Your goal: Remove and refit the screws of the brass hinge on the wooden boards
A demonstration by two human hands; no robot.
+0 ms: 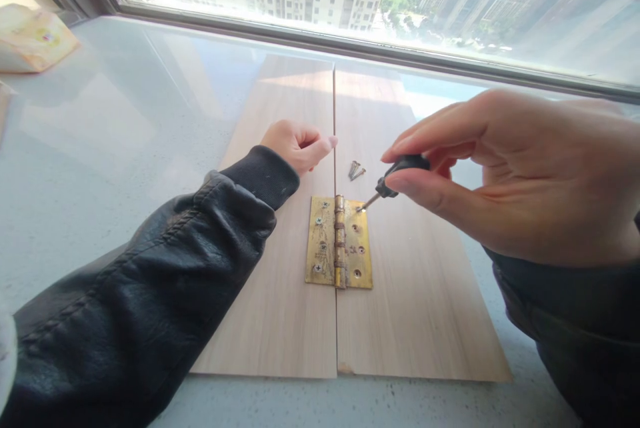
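A brass hinge [340, 241] lies flat across the seam between two pale wooden boards. Its left leaf has several screws in its holes; the lower holes of the right leaf show no screw heads. My right hand [540, 175] pinches the black handle of a short screwdriver [395, 178], whose tip meets the top hole of the right leaf, where a shiny screw head seems to sit. My left hand [303, 146] rests on the left board [270, 308] near the seam, fingers curled in and thumb towards the right; its palm is hidden. Several loose screws [357, 170] lie on the right board [420, 321] above the hinge.
The boards lie on a speckled white countertop [125, 148] beneath a window with a dark frame [320, 41]. A crumpled pale packet [35, 38] sits at the far left. The right board's lower corner by the seam is chipped.
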